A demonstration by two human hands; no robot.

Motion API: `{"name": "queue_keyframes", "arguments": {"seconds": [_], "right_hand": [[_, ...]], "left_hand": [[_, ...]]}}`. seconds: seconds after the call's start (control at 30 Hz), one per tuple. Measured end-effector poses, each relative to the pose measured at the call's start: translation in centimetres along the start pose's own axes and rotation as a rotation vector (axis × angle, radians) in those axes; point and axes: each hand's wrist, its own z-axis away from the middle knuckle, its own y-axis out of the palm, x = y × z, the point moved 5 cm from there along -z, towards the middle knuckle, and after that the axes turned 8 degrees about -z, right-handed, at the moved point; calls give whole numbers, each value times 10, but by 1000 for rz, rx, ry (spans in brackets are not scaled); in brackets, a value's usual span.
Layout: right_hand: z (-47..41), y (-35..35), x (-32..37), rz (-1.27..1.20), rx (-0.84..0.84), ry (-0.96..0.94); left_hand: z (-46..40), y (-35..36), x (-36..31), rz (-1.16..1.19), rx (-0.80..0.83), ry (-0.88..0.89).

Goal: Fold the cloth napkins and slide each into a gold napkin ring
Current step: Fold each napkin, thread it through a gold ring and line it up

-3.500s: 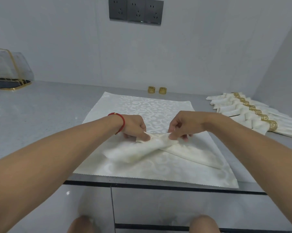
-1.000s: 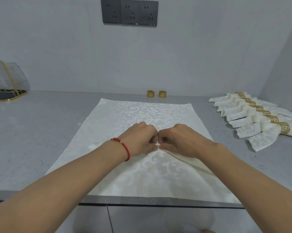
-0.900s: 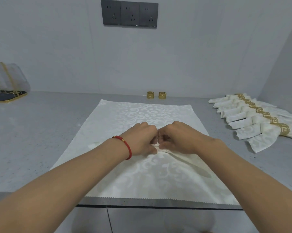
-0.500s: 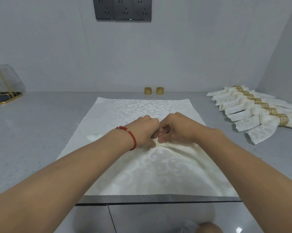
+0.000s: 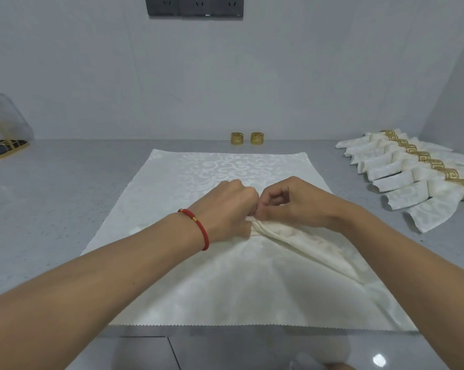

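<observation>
A folded cream napkin (image 5: 303,243) lies on a larger flat cream cloth (image 5: 220,166) spread on the grey counter. My left hand (image 5: 228,209), with a red bracelet at the wrist, grips the napkin's near-centre end with curled fingers. My right hand (image 5: 295,202) pinches the same gathered end right beside it; the two hands touch. The napkin's tail runs down to the right under my right forearm. Two loose gold napkin rings (image 5: 237,138) (image 5: 257,138) stand at the back by the wall.
Several finished napkins in gold rings (image 5: 423,172) lie fanned at the right. A clear case with gold trim (image 5: 1,129) sits at the far left. A dark socket panel (image 5: 194,5) is on the wall. The counter's front edge (image 5: 225,333) runs just below the cloth.
The hands have gathered the napkin's end more tightly and lifted it a little off the cloth. The view has tilted downward slightly.
</observation>
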Motion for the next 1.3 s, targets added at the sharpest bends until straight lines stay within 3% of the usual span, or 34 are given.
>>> {"name": "queue_keyframes", "arguments": {"seconds": [0.07,0.17,0.37,0.53,0.83,1.07,1.3], "right_hand": [[-3,-6,-4,-147,-19,13],[-14,-9,-7,-168,1,13],[-56,-14,-4,250,-117,-102],[-71,14,-8,509,-124,-183],[-72,8,-6,380,-168,-175],[-74,8,-7,374,-177,-190],[-73,6,-7,308,-203,-154]], "left_hand": [[-4,-1,13,27,-10,-15],[-9,3,37,99,-11,-76],[-26,13,71,267,-33,-171],[-30,19,73,261,31,-150],[-34,14,63,164,91,-98],[-33,19,58,154,48,-211],[-37,22,59,150,30,-196]]}}
